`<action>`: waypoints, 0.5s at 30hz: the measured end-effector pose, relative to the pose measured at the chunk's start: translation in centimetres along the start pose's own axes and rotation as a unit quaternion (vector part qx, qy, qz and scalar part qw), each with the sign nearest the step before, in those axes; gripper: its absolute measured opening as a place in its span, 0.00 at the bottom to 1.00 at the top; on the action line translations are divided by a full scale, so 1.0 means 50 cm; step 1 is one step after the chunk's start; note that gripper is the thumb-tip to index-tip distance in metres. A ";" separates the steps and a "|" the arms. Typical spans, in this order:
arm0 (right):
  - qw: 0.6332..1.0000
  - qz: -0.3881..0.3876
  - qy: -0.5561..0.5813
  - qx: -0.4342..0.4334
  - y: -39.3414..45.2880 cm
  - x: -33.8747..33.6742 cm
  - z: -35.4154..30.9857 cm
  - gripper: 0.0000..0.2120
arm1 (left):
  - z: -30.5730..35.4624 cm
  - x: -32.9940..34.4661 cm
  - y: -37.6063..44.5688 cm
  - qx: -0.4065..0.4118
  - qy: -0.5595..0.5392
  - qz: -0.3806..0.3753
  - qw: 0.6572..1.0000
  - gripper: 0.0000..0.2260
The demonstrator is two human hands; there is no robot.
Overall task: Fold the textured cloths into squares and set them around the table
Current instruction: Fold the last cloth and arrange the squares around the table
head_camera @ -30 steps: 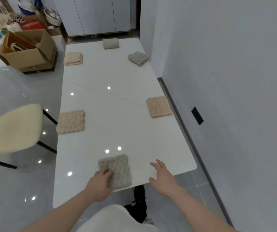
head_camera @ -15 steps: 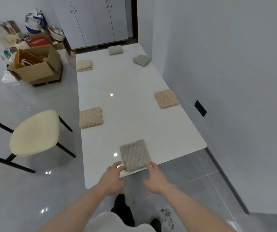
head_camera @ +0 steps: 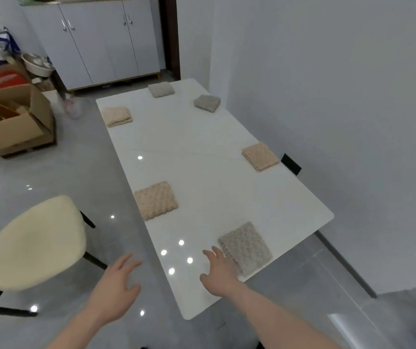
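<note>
Since the nearest grey cloth [head_camera: 245, 248] has been laid close to the near edge of the white table [head_camera: 201, 152], with one corner almost at the rim, it could be dragged off onto the floor if it were brushed by the right hand [head_camera: 220, 272], whose spread, relaxed fingers lie just beside its left edge; whether the fingertips touch the fabric cannot be told. Nothing is held by that hand, and nothing is held by the left hand [head_camera: 116, 285], which hangs slack-fingered over the grey floor, off the tabletop. A loose top fold might also be lifted and the square spoiled by a careless sweep. Six folded cloths are seen around the table: this grey one at the near end, a beige cloth [head_camera: 155, 200] on the left side, another beige cloth [head_camera: 260, 156] on the right side, a folded beige cloth [head_camera: 116, 116] at the far left, a grey cloth [head_camera: 207, 102] at the far right, and a pale grey cloth [head_camera: 161, 89] at the far end. All appear soft and thick, with a raised bubble or waffle weave, and are roughly square. The tabletop is smooth, glossy and hard, with rounded corners, so little grip is judged to be offered to fabric. A cream padded chair [head_camera: 37, 241] on thin black legs stands at the left.
</note>
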State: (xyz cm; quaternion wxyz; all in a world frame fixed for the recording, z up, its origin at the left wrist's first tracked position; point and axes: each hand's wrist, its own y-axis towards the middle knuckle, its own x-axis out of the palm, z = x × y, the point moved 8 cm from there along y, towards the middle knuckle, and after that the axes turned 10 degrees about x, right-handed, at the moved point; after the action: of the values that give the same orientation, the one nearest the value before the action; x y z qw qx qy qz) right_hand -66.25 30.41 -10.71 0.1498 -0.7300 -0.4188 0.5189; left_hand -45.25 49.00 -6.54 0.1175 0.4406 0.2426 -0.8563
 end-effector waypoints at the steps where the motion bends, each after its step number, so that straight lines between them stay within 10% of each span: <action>1: 1.000 -0.004 0.004 0.014 0.006 0.016 -0.017 0.35 | -0.044 -0.023 -0.004 -0.002 0.012 -0.006 1.000 0.27; 15: 0.990 0.074 0.093 0.079 0.101 -0.016 -0.215 0.36 | -0.085 -0.230 0.248 0.149 0.025 -0.077 0.985 0.29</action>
State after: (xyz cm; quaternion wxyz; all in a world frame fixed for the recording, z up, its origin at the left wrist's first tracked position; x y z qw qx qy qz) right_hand -54.54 29.06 -9.01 0.2062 -0.7900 -0.3058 0.4897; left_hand -30.42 40.50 -3.19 -0.0222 0.4542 0.1485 -0.8781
